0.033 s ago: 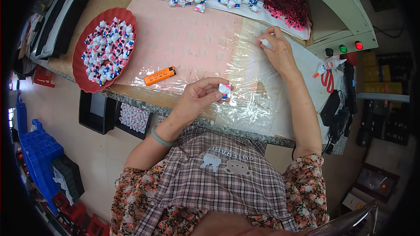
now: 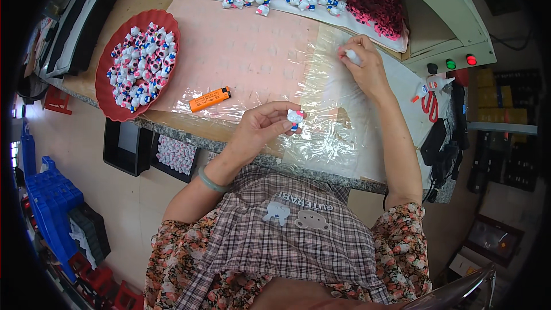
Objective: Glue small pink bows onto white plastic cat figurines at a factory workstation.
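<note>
My left hand is closed near the front edge of the worktable, pinching a small white cat figurine with a pink bow and a blue body. The figurine stands upright between thumb and fingers, its front showing. Farther out to the right, my right hand is closed around a small white bottle-like thing. Its fingertips are close to the tabletop; a spot of pink shows at them, too small to name. The two hands are well apart. An orange lighter lies on the sheet left of my left hand.
A red scalloped tray at the left holds many figurines. More figurines and dark pink pieces fill the cabinet shelf behind. Red-handled scissors lie at the right by small bottles. Clear plastic covers the table front.
The white bottle-like thing in my right hand has turned, and the fingers have shifted slightly around it. My left hand and the figurine have stayed in place.
</note>
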Available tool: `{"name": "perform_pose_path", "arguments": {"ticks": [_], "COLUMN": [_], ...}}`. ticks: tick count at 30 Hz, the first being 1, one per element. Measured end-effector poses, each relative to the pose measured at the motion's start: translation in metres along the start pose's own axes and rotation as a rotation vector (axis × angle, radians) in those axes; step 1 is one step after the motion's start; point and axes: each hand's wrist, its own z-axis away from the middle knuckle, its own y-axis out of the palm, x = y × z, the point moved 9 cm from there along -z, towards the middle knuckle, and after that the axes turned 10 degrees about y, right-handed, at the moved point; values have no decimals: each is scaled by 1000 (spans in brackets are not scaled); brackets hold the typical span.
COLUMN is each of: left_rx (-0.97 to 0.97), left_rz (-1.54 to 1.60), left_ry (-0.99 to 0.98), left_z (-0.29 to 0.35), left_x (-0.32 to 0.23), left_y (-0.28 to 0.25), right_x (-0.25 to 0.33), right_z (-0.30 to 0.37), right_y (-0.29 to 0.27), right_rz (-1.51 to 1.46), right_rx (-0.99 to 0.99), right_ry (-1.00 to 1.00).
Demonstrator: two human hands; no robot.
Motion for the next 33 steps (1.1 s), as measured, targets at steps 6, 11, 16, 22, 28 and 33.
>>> {"name": "perform_pose_path", "arguments": {"ticks": [6, 11, 16, 22, 28, 33], "left_rx": [2, -18, -14, -13, -26, -23], "left_rz": [6, 28, 11, 16, -18, -83], "left_ry": [1, 5, -7, 27, 15, -5], "left_z": [-2, -3, -2, -1, 3, 5], "left_x": [-2, -6, -6, -9, -11, -13], "left_y": [1, 2, 4, 8, 11, 14], "right_x": [9, 26, 39, 67, 79, 79], "right_z": [29, 52, 73, 91, 105, 108], "right_y": [11, 15, 17, 17, 24, 29], "right_rz": [-867, -1020, -1045, -1012, -1016, -988], "right_rx": [282, 302, 337, 400, 423, 433], "right_ry": [519, 558, 574, 480, 572, 570]}}
